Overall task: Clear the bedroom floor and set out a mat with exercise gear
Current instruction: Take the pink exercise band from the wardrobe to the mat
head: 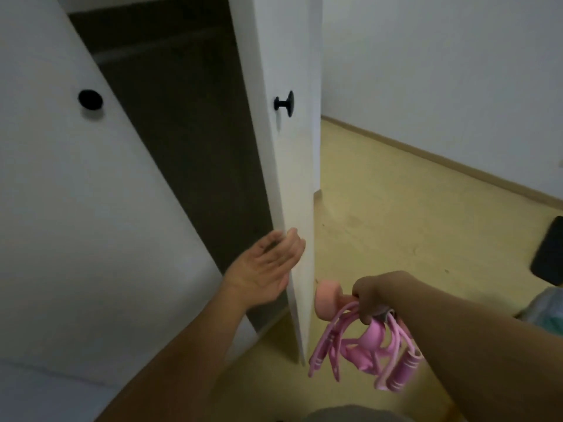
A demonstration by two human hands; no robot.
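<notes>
The left hand [268,263] lies flat, fingers spread, against the open wardrobe door [292,178], likely to swing it. The right hand [370,303] grips a pink dumbbell [327,300] and pink jump rope [359,354] above the yellow floor [396,223], freeing 1 hand for the door.

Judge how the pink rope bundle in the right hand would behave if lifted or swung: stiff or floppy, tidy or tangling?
Probably floppy: the rope bundle droops in loose loops below the right hand. Likely to swing and tangle, since several strands and handles hang free. It seems light, as one hand carries it along with a dumbbell.
</notes>
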